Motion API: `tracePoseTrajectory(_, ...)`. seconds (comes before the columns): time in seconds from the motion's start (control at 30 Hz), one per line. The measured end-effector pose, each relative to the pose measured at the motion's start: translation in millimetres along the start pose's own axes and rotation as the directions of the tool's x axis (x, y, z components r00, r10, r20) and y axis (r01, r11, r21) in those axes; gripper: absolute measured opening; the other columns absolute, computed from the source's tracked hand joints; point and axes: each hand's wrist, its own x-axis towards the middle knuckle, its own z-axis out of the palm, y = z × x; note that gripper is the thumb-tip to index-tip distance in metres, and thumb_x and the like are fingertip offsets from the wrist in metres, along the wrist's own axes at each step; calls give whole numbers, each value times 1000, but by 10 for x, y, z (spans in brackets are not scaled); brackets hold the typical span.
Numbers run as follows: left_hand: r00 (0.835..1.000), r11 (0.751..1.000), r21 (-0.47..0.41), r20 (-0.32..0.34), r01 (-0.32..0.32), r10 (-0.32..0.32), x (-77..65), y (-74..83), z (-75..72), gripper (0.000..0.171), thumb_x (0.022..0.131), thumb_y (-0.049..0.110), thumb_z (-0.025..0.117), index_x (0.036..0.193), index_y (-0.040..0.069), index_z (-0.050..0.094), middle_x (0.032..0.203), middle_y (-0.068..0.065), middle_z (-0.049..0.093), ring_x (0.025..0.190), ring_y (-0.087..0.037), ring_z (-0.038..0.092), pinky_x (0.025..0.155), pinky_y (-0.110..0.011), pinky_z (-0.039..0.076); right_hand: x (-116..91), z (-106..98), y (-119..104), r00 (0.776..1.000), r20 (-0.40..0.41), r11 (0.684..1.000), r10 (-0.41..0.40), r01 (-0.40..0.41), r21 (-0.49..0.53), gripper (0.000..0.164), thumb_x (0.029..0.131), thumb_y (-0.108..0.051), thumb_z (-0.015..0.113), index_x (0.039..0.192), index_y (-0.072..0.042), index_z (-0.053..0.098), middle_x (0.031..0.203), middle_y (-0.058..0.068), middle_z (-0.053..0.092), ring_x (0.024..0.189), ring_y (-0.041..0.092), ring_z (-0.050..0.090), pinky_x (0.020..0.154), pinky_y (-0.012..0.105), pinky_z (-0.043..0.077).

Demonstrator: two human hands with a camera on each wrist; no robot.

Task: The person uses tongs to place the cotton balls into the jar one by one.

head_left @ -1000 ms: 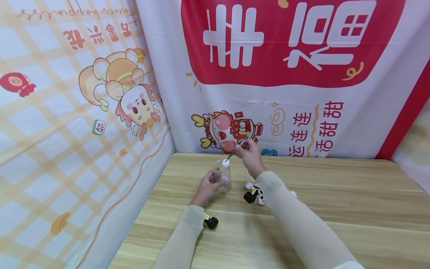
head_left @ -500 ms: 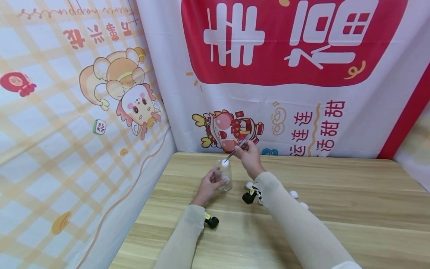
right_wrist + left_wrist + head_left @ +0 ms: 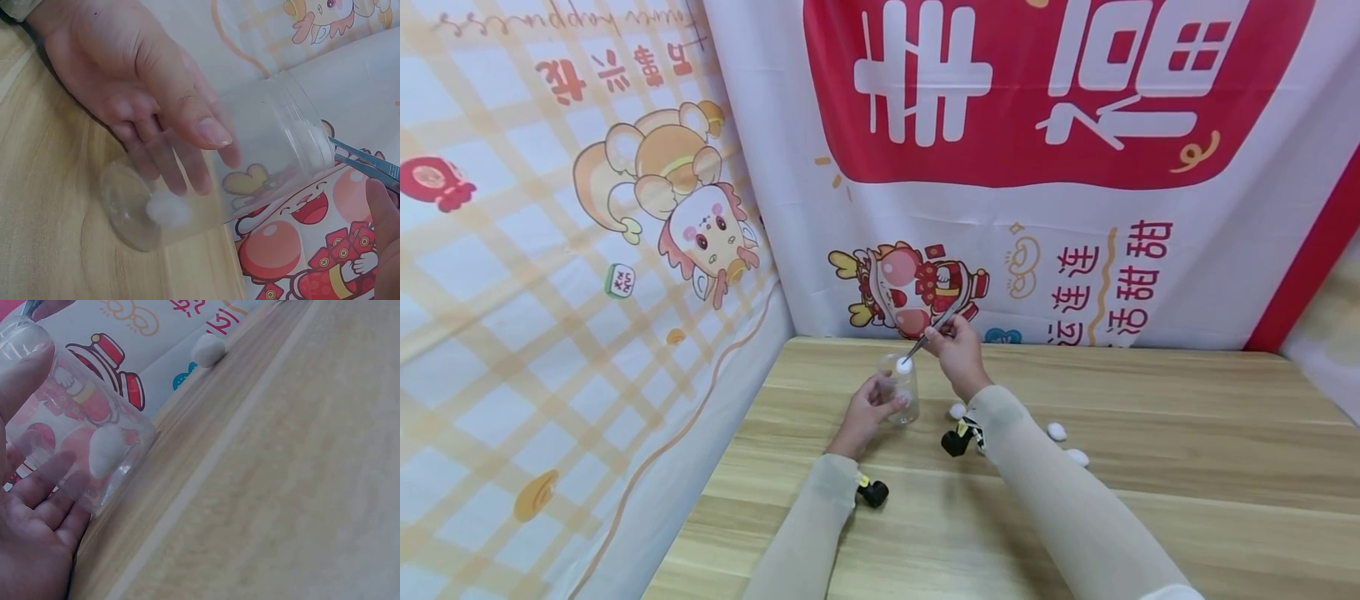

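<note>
In the head view my left hand point(image 3: 865, 414) grips a clear plastic jar point(image 3: 912, 412) around its side, the thumb lying across it. Inside, near the jar's bottom, rests a white cotton ball point(image 3: 169, 209). My right hand point(image 3: 961, 354) pinches metal tweezers point(image 3: 931, 332), which slant down to the jar's mouth. At their tips a second cotton ball point(image 3: 904, 365) sits just within the mouth. The right wrist view shows the tweezer tips right at the rim, with that white ball point(image 3: 317, 145) pale behind the plastic.
On the wooden table point(image 3: 820, 533), loose cotton balls lie near the right forearm: one point(image 3: 957, 412) beside the wrist camera point(image 3: 955, 441), others point(image 3: 1057, 432) right of the sleeve. A printed cloth point(image 3: 1037, 208) hangs behind the table, and another point(image 3: 625, 350) stands at the left.
The right forearm has shifted slightly left, uncovering cotton balls beside the sleeve. The tweezers' cotton ball sits a touch lower relative to the jar's rim. The left hand keeps its hold.
</note>
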Motion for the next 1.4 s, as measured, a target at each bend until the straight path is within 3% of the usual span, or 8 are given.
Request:
tracePoseTrajectory(0.2,1000,1000,-1,6,-2,2,7,-4,-4,68,88,15,73,147,8,39,146,-11,45,132,-25,44,108,-38,36,-2,-24,8,1000,3,1000,15,-15,7,24,98,-11,58,119,0,51,114,15,56,105,24,62,85,30,55)
tracePoseTrajectory(0.33,1000,1000,-13,0,6,-6,97,-145,-21,69,87,16,75,147,12,41,147,-8,44,132,-23,44,108,-37,36,-2,-40,11,1000,17,1000,14,-14,10,30,98,-11,58,122,4,49,116,17,55,106,25,62,85,30,55)
tracePoseTrajectory(0.53,1000,999,-37,-23,1,-2,180,-297,-17,76,84,23,78,148,13,39,147,-6,45,132,-22,44,109,-38,34,-5,-62,1,1000,14,1000,17,-17,3,26,98,-12,58,121,-1,51,116,15,56,107,24,62,86,30,55)
tracePoseTrajectory(0.67,999,999,-42,-42,-18,16,169,-302,3,76,82,25,80,147,13,42,145,-6,47,131,-23,45,109,-40,35,-5,-79,-13,1000,3,1000,14,-14,2,22,98,-12,58,119,-6,53,116,14,56,108,24,62,86,30,55)
tracePoseTrajectory(0.97,997,997,-53,-44,-59,56,165,-322,12,75,82,25,80,146,9,43,145,-10,47,130,-24,46,108,-39,37,-9,-109,-47,1000,-15,999,11,-10,35,26,99,-8,57,122,0,51,117,16,55,111,30,60,84,29,55)
tracePoseTrajectory(1.2,998,998,-47,-48,-41,39,169,-315,11,78,80,29,81,146,11,43,144,-7,49,131,-23,45,109,-40,36,-8,-145,-78,999,-29,1000,27,-27,11,24,98,-12,58,122,-8,52,121,15,55,107,22,62,84,28,55)
tracePoseTrajectory(1.4,998,998,-32,-51,-46,45,157,-304,15,74,83,27,79,145,11,43,144,-8,48,132,-25,44,109,-42,35,-17,-160,-95,999,-29,1000,14,-13,22,21,98,-9,58,118,-5,52,117,15,55,111,29,60,84,28,55)
